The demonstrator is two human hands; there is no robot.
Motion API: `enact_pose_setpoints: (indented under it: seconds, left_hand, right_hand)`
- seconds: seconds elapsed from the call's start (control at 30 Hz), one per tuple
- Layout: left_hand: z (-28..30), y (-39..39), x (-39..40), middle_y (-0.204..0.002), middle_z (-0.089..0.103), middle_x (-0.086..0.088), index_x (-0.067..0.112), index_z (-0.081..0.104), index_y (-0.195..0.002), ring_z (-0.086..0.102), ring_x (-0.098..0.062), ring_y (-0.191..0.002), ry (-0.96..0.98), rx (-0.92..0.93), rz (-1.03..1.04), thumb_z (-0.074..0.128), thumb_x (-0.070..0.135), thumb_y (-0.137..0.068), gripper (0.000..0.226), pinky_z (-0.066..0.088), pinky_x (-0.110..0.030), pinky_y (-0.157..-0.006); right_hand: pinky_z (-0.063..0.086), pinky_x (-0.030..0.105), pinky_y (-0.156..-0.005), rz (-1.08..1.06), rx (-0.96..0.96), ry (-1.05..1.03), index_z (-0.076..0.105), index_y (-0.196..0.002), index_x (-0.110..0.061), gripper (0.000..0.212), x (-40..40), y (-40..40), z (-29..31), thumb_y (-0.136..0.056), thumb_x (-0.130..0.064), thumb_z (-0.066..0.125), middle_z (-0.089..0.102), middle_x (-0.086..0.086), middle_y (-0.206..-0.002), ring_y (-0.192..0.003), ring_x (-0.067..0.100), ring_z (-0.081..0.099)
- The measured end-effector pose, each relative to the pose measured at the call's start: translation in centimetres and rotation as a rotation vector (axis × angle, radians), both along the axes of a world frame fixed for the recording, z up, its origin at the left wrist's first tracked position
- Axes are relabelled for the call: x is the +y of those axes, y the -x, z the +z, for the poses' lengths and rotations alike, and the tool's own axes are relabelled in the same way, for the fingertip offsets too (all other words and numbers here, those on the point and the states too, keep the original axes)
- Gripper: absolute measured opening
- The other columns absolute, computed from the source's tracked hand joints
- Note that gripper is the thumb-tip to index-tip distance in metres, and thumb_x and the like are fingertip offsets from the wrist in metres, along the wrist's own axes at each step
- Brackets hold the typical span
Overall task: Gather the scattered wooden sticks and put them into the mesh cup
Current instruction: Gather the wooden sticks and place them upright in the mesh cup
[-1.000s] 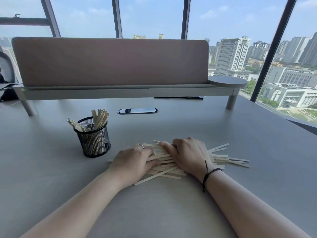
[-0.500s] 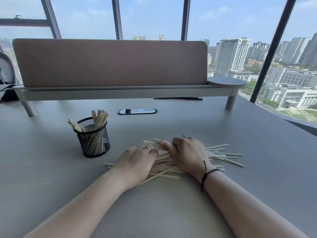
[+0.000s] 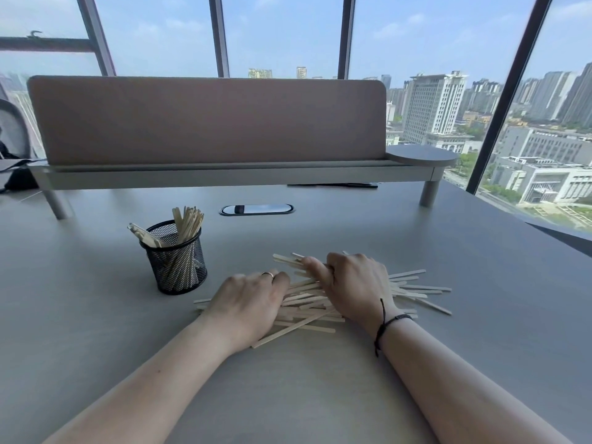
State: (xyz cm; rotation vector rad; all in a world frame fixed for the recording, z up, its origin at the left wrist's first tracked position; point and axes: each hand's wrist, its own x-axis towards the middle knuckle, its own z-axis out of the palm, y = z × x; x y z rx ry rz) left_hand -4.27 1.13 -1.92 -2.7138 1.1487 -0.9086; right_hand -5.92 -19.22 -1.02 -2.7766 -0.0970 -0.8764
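Observation:
A loose pile of pale wooden sticks lies on the grey desk in front of me. My left hand rests on the pile's left end with fingers curled over the sticks. My right hand covers the pile's middle, fingers curled and gripping sticks at the far side; stick ends fan out to its right. The black mesh cup stands upright to the left of the pile, a short way from my left hand, with several sticks standing in it.
A raised shelf with a brown divider panel crosses the back of the desk. An oval cable port sits behind the cup. The desk's right edge runs along the windows. A chair back shows at far left.
Both hands have pulled the sticks closer together; the spread at the right end has narrowed. My left hand slid slightly toward me along the pile. The cup has not moved.

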Motion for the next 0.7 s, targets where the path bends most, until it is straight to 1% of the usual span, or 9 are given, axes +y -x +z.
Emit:
enact_pose_setpoints:
  seconds: [0.1,0.13,0.2,0.27,0.33,0.4,0.47,0.6,0.7]
  left_hand:
    - [0.1,-0.1,0.6,-0.066,0.062,0.003,0.021,0.054,-0.080,0.064,-0.026,-0.051,0.008,-0.004,-0.024,0.044,0.028,-0.088,0.015,0.031,-0.029,-0.037]
    - [0.2,-0.1,0.8,-0.065,0.063,0.003,0.021,0.054,-0.079,0.064,-0.026,-0.048,0.004,0.002,-0.019,0.047,0.034,-0.089,0.018,0.026,-0.028,-0.037]
    - [0.6,-0.2,1.3,-0.058,0.062,0.002,0.022,0.053,-0.076,0.062,-0.026,-0.043,0.002,0.020,0.009,0.041,0.048,-0.089,0.031,0.021,-0.025,-0.040]
    - [0.8,-0.2,1.8,-0.056,0.063,-0.001,0.022,0.051,-0.077,0.063,-0.028,-0.045,0.021,0.053,0.030,0.035,0.057,-0.091,0.041,0.024,-0.026,-0.041]
    - [1.0,-0.1,2.4,-0.066,0.068,-0.004,0.024,0.048,-0.082,0.068,-0.032,-0.058,0.066,0.090,0.054,0.027,0.064,-0.093,0.047,0.031,-0.030,-0.045]
    - [1.4,0.1,2.8,-0.082,0.070,-0.006,0.026,0.041,-0.087,0.069,-0.035,-0.077,0.087,0.189,0.102,0.023,0.066,-0.095,0.045,0.038,-0.035,-0.054]
    - [1.9,0.4,3.0,-0.087,0.069,-0.006,0.027,0.034,-0.086,0.068,-0.036,-0.083,0.110,0.271,0.137,0.028,0.064,-0.099,0.039,0.041,-0.036,-0.058]
    - [2.9,0.3,3.9,-0.077,0.066,-0.005,0.025,0.035,-0.083,0.064,-0.034,-0.071,0.192,0.273,0.136,0.033,0.058,-0.101,0.038,0.039,-0.035,-0.054]
    - [2.7,-0.2,4.7,-0.069,0.063,-0.003,0.023,0.037,-0.082,0.058,-0.033,-0.063,0.285,0.332,0.124,0.036,0.051,-0.102,0.034,0.049,-0.038,-0.056]
  right_hand:
    - [0.032,0.035,-0.051,-0.003,0.003,0.011,0.037,-0.059,-0.013,0.087,0.0,0.0,-0.2,-0.076,-0.089,0.000,0.052,0.003,-0.057,-0.064,0.038,0.057]
    - [0.033,0.034,-0.051,-0.002,0.006,0.014,0.038,-0.059,-0.013,0.088,0.0,0.1,-0.3,-0.076,-0.090,-0.001,0.053,0.003,-0.058,-0.063,0.038,0.056]
    - [0.035,0.035,-0.051,0.000,0.012,0.022,0.041,-0.061,-0.012,0.089,-0.1,0.3,-0.2,-0.076,-0.090,-0.002,0.052,0.003,-0.058,-0.061,0.037,0.054]
    - [0.034,0.034,-0.051,-0.002,0.016,0.025,0.040,-0.062,-0.013,0.088,-0.2,0.4,0.1,-0.077,-0.090,0.001,0.049,0.002,-0.055,-0.058,0.036,0.049]
    - [0.034,0.033,-0.050,-0.009,0.017,0.025,0.039,-0.062,-0.013,0.089,-0.4,0.5,0.6,-0.072,-0.094,0.004,0.047,0.000,-0.052,-0.056,0.034,0.049]
    - [0.036,0.032,-0.049,-0.013,0.021,0.033,0.041,-0.062,-0.013,0.092,-0.7,0.5,1.1,-0.065,-0.098,0.005,0.049,-0.001,-0.051,-0.056,0.033,0.053]
    - [0.037,0.031,-0.049,-0.017,0.020,0.044,0.040,-0.062,-0.015,0.091,-1.0,0.6,1.5,-0.063,-0.101,0.010,0.050,-0.002,-0.050,-0.054,0.030,0.053]
    - [0.043,0.031,-0.051,-0.053,0.051,0.024,0.043,-0.063,-0.017,0.087,-1.5,0.9,2.6,-0.060,-0.102,0.026,0.051,-0.005,-0.050,-0.053,0.024,0.055]
    - [0.048,0.031,-0.055,-0.105,0.095,-0.021,0.046,-0.065,-0.018,0.077,-1.6,0.9,3.2,-0.067,-0.095,0.041,0.057,-0.005,-0.053,-0.056,0.021,0.057]
